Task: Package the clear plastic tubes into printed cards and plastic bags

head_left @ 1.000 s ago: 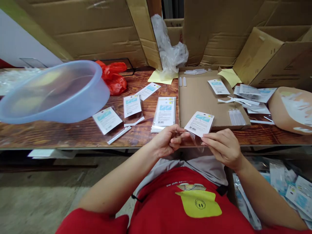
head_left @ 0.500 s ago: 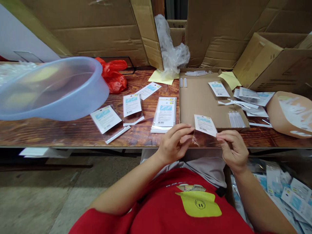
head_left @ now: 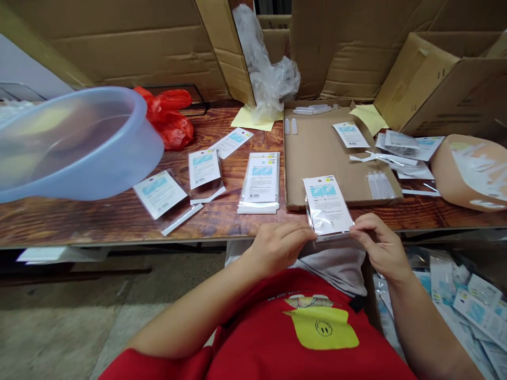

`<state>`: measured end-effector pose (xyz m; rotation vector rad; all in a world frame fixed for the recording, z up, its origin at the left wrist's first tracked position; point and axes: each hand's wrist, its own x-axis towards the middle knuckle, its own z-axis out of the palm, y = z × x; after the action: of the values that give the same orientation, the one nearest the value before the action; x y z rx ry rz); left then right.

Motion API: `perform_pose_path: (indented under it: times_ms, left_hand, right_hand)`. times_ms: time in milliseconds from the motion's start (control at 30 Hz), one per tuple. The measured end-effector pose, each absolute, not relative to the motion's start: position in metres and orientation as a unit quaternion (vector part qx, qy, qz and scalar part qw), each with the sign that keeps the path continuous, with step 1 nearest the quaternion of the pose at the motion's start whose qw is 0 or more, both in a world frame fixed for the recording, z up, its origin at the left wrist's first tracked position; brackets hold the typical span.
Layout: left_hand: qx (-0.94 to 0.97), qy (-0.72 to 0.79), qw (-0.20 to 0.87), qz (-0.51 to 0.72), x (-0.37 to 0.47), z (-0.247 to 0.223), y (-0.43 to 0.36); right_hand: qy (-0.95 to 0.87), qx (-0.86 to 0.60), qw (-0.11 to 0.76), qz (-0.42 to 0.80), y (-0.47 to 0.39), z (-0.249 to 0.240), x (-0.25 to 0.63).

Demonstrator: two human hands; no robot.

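Head view: we hold one packet (head_left: 328,206) over the near edge of the counter (head_left: 225,221), its top overlapping the front rim of the tray (head_left: 312,153). Since half a second ago it has swung from a skewed, sideways tilt to nearly square, hole end pointing away from us, printed face up and glossy. The right hand (head_left: 382,245) pinches its lower right corner between thumb and fingers; the left hand (head_left: 277,244) has its fingers closed on clear film at the lower left, thumb hidden. We judge that this two-corner hold keeps the lower edge taut and under control, and leaves the print readable. The stack (head_left: 259,182) left of the tray has not changed, nor have the sleeves (head_left: 382,186) in its near right corner. We cannot tell whether the packet's lower edge is sealed.
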<state>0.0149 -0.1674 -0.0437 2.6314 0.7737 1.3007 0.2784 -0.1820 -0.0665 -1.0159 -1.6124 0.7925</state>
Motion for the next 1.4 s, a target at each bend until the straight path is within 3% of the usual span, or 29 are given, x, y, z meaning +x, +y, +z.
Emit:
perform_pose_path:
  times_ms: [167,500,633,833,1200,1267,1333,1400]
  left_hand:
    - [0.763,0.35,0.316,0.441,0.026,-0.038,-0.178]
    - [0.396,0.5,0.662,0.393,0.045,-0.044,-0.195]
    - [0.312,0.539,0.658,0.424,0.054,-0.042,-0.196]
    - [0.315,0.555,0.602,0.48,0.062,-0.041,-0.193]
    - [0.306,0.549,0.596,0.5,0.066,-0.041,-0.19]
    - [0.291,0.553,0.605,0.494,0.067,-0.04,-0.19]
    - [0.278,0.558,0.613,0.485,0.068,-0.039,-0.191]
    - [0.275,0.56,0.62,0.475,0.069,-0.04,-0.192]
  right_hand:
    - [-0.523,-0.417,0.524,0.528,-0.191,-0.07,0.28]
    - [-0.506,-0.441,0.563,0.483,-0.189,-0.076,0.269]
    - [-0.492,-0.474,0.567,0.46,-0.191,-0.08,0.265]
    - [-0.484,-0.51,0.563,0.434,-0.195,-0.08,0.259]
    - [-0.504,-0.556,0.523,0.405,-0.195,-0.078,0.255]
    - [-0.535,-0.571,0.524,0.337,-0.197,-0.076,0.255]
    - [-0.605,-0.566,0.531,0.18,-0.201,-0.071,0.255]
    - [-0.704,-0.521,0.482,-0.005,-0.204,-0.064,0.254]
